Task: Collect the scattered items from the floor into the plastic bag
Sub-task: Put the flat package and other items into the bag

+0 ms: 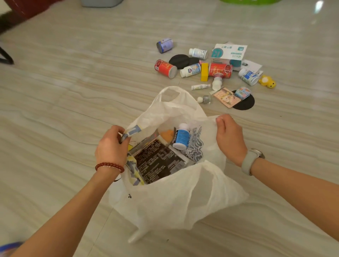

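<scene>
A white plastic bag (176, 198) sits open on the floor in front of me. My left hand (110, 145) pinches its left rim and my right hand (230, 136) pinches its right rim, holding the mouth apart. Inside lie a dark printed packet (157, 161) and a white bottle with a blue label (181, 136). Beyond the bag, scattered items lie on the floor: two red cans (165, 68) (220, 70), several white bottles (190, 70), a yellow box (204, 72), a white-and-teal box (229, 54), a small glass vial (204, 99), a yellow toy (267, 81).
The floor (73, 91) is pale striped tile. Black round pads (178, 61) (245, 103) lie among the items. A grey bin (100, 2) and a green object (249, 1) stand at the far edge; dark furniture (11, 18) is at the far left.
</scene>
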